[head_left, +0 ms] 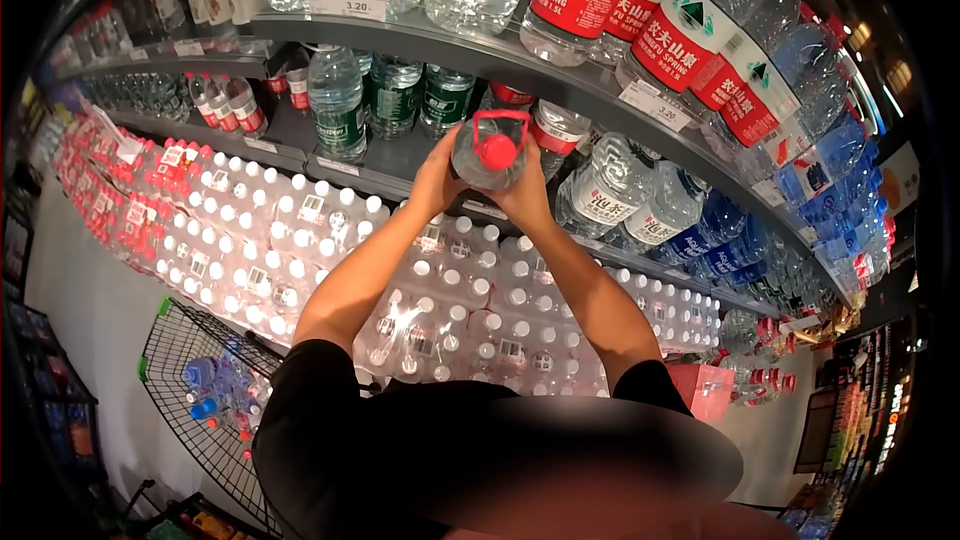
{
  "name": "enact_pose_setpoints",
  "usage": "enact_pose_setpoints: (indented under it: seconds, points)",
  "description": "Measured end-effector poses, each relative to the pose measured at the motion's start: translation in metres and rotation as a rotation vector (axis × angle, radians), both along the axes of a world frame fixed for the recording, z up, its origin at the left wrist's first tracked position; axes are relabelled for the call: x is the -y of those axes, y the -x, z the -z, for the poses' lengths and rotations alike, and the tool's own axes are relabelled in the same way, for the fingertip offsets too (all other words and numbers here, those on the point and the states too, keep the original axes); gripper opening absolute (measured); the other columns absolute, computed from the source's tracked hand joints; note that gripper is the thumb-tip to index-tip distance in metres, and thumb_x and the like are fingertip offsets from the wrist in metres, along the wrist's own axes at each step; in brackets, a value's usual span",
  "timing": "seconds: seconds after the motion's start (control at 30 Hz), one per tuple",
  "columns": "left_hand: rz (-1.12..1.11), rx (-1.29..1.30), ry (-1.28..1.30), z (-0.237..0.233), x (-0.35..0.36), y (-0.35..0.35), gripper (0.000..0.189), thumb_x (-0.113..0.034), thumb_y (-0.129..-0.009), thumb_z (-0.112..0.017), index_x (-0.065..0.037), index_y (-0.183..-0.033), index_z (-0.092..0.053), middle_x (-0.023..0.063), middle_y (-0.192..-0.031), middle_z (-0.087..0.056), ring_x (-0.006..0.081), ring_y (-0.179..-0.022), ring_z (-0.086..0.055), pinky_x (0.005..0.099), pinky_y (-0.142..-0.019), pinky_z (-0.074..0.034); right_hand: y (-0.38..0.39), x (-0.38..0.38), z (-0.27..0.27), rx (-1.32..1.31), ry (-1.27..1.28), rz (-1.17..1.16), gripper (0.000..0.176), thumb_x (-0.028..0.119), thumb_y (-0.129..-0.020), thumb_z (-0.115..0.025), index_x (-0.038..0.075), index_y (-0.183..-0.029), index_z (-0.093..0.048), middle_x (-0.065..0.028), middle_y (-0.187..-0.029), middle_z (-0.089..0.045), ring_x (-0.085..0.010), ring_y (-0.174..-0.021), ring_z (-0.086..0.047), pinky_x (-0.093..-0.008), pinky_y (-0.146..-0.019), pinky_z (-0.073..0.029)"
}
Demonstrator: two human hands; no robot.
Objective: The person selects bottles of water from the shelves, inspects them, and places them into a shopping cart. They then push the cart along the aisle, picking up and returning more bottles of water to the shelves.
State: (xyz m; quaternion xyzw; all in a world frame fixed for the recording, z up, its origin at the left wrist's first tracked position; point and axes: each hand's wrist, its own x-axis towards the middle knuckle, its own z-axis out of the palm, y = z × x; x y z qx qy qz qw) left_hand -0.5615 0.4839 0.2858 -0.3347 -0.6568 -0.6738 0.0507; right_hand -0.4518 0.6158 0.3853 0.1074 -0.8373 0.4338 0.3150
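Between my two hands is a large clear water bottle [478,162] with a red cap and a red carry handle, seen from above. My left hand [437,178] is wrapped round its left side, and my right hand [526,192] grips the right side. The bottle is at the front of the lower shelf [385,176]. Left of it stand green-label water bottles [338,110]. Just behind it to the right is a red-label bottle [559,128]. Large white-label jugs [604,185] stand on the shelf right of my right hand.
Above runs an upper shelf edge [480,48] with price tags and red-label bottles [672,50]. Shrink-wrapped packs of white-capped bottles [440,295] are stacked below my arms. A shopping cart [185,380] holding several bottles stands at lower left. A pink box [700,390] is at lower right.
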Motion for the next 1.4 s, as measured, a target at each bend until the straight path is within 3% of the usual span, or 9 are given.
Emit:
enact_pose_setpoints:
  seconds: [0.33, 0.47, 0.6, 0.73, 0.83, 1.03, 1.13, 1.3, 1.4]
  points:
    - [0.171, 0.120, -0.003, 0.000, -0.023, 0.032, 0.100, -0.015, -0.059, -0.095, -0.002, -0.134, -0.031, 0.0117, -0.131, -0.054, 0.0194, -0.118, -0.053, 0.0364, -0.098, -0.047, 0.049, -0.035, 0.014, 0.227, -0.066, 0.052, 0.120, 0.016, -0.059, -0.089, 0.003, -0.150, -0.012, -0.0214, -0.141, -0.045, -0.0342, -0.131, -0.047, -0.0381, -0.106, -0.041]
    - [0.105, 0.080, 0.138, -0.011, -0.020, 0.038, 0.099, -0.022, -0.058, -0.095, 0.000, -0.133, -0.034, 0.0138, -0.126, -0.058, 0.0224, -0.117, -0.057, 0.0345, -0.097, -0.047, 0.033, -0.068, -0.004, 0.123, -0.368, 0.169, 0.087, 0.005, -0.068, -0.070, 0.005, -0.145, -0.029, -0.0209, -0.135, -0.048, -0.0376, -0.128, -0.047, -0.0392, -0.105, -0.041]
    - [0.050, 0.081, 0.257, -0.014, -0.024, 0.042, 0.100, -0.028, -0.058, -0.094, 0.001, -0.134, -0.036, 0.0161, -0.126, -0.060, 0.0256, -0.116, -0.059, 0.0347, -0.097, -0.047, 0.029, -0.081, -0.034, -0.065, -0.321, 0.636, 0.059, 0.009, -0.066, -0.075, 0.005, -0.121, -0.056, -0.0201, -0.126, -0.054, -0.0401, -0.120, -0.049, -0.0460, -0.095, -0.044]
    - [0.067, 0.069, 0.283, -0.016, -0.029, 0.045, 0.100, -0.030, -0.059, -0.094, 0.002, -0.135, -0.037, 0.0172, -0.126, -0.060, 0.0268, -0.116, -0.059, 0.0357, -0.098, -0.047, 0.056, -0.105, -0.019, -0.237, -0.483, 0.661, 0.049, 0.034, -0.069, -0.081, 0.011, -0.109, -0.066, -0.0138, -0.102, -0.067, -0.0391, -0.097, -0.061, -0.0453, -0.085, -0.047]
    - [0.020, 0.002, 0.307, -0.011, -0.033, 0.052, 0.099, -0.030, -0.060, -0.093, 0.003, -0.134, -0.037, 0.0169, -0.125, -0.061, 0.0263, -0.115, -0.060, 0.0352, -0.097, -0.047, 0.073, -0.106, -0.004, -0.170, -0.414, 0.709, 0.052, 0.046, -0.073, -0.077, 0.012, -0.111, -0.066, -0.0141, -0.105, -0.067, -0.0380, -0.099, -0.061, -0.0452, -0.086, -0.047]
    - [0.070, 0.046, 0.253, -0.007, -0.034, 0.066, 0.091, -0.028, -0.065, -0.091, 0.002, -0.134, -0.040, 0.0167, -0.123, -0.062, 0.0257, -0.115, -0.059, 0.0366, -0.098, -0.046, 0.075, -0.133, -0.009, 0.159, -0.186, 0.349, 0.057, 0.046, -0.073, -0.078, 0.011, -0.117, -0.065, -0.0164, -0.119, -0.065, -0.0335, -0.109, -0.061, -0.0400, -0.089, -0.049]
    - [0.060, 0.013, 0.291, -0.017, -0.034, 0.060, 0.090, -0.027, -0.065, -0.092, 0.002, -0.134, -0.042, 0.0163, -0.125, -0.061, 0.0252, -0.116, -0.058, 0.0360, -0.100, -0.045, 0.056, -0.155, -0.028, 0.462, 0.144, -0.041, 0.057, 0.029, -0.070, -0.083, 0.006, -0.118, -0.063, -0.0149, -0.115, -0.066, -0.0257, -0.107, -0.061, -0.0350, -0.088, -0.050]
    - [0.158, 0.146, 0.237, -0.013, -0.039, 0.061, 0.092, -0.024, -0.063, -0.092, 0.002, -0.135, -0.041, 0.0141, -0.126, -0.059, 0.0225, -0.118, -0.056, 0.0342, -0.100, -0.044, 0.024, -0.155, -0.091, 0.925, 0.000, 0.042, 0.069, 0.011, -0.063, -0.085, 0.000, -0.125, -0.058, -0.0138, -0.123, -0.062, -0.0222, -0.112, -0.059, -0.0326, -0.093, -0.048]
    - [0.203, 0.189, 0.198, -0.007, -0.040, 0.064, 0.094, -0.025, -0.063, -0.092, 0.001, -0.136, -0.041, 0.0127, -0.127, -0.059, 0.0216, -0.118, -0.055, 0.0339, -0.101, -0.043, 0.033, -0.155, -0.049, 0.711, 0.302, -0.082, 0.073, 0.016, -0.063, -0.088, 0.002, -0.128, -0.057, -0.0133, -0.125, -0.062, -0.0225, -0.116, -0.057, -0.0326, -0.097, -0.046]
